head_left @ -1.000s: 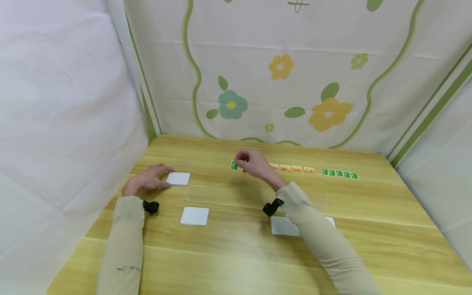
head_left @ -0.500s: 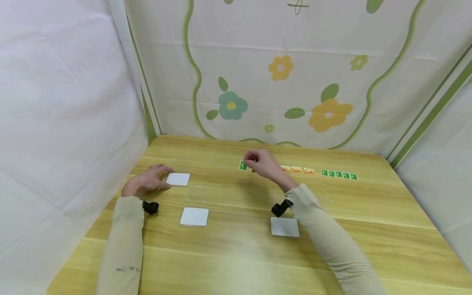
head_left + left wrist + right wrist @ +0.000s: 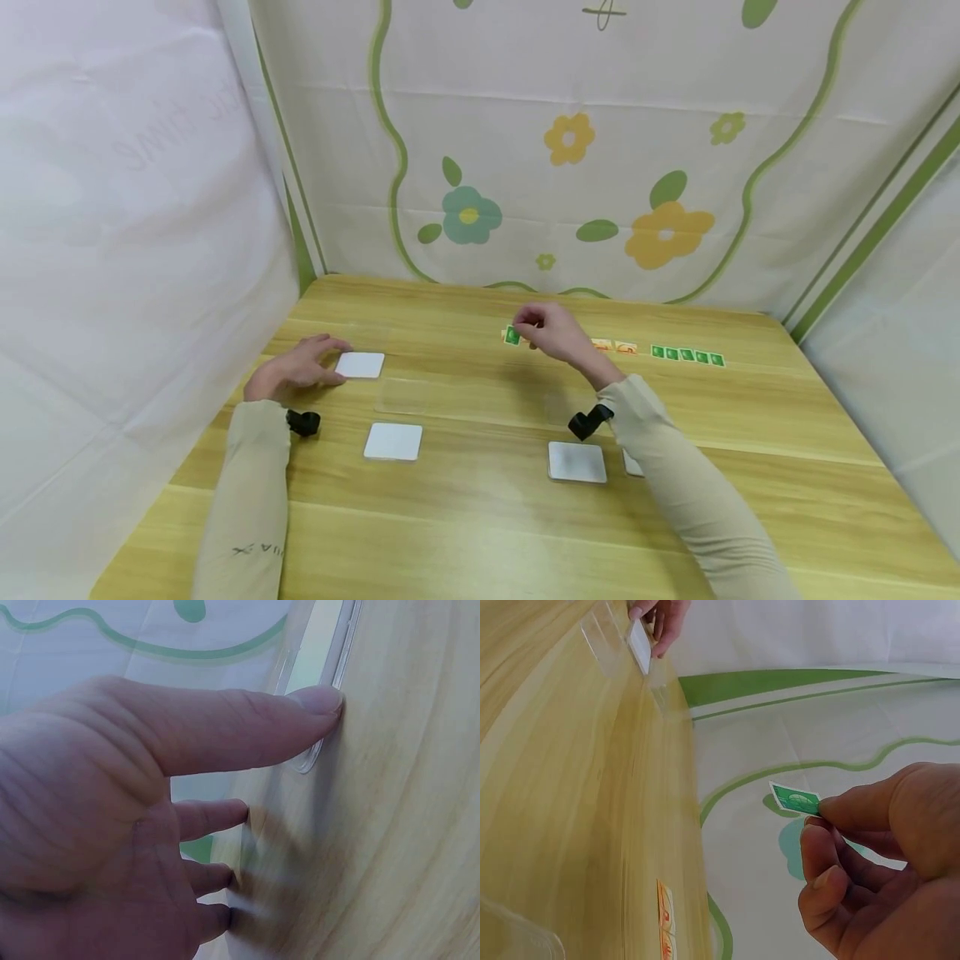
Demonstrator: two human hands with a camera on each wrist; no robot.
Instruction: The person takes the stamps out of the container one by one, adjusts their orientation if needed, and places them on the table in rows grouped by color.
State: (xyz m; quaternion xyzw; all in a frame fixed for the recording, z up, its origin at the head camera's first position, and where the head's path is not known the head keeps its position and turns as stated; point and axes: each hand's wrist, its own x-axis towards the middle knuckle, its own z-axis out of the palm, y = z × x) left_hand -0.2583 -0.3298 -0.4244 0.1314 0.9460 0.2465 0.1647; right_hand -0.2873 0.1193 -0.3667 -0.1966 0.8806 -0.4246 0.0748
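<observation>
My right hand [image 3: 557, 333] pinches a small green card [image 3: 796, 800] with a white border between thumb and fingers. The hand is over the left part of a row of orange cards [image 3: 626, 347] near the back of the table and hides some of them. At the left, my left hand [image 3: 302, 363] has its thumb and a finger at the left edge of a flat white rectangle [image 3: 360, 365]. Up close in the left wrist view, the thumb [image 3: 247, 727] touches the rim of its clear case, and other fingertips reach the wood.
More green cards [image 3: 687, 355] lie in a row at the back right. Other white rectangles [image 3: 393, 442] lie nearer the front, one partly under the right forearm. A clear plastic piece [image 3: 402, 397] lies left of centre. Fabric walls [image 3: 525, 167] border the table.
My right hand has moved to the right along the orange row, carrying the green card. The left hand has stayed in place at the white rectangle.
</observation>
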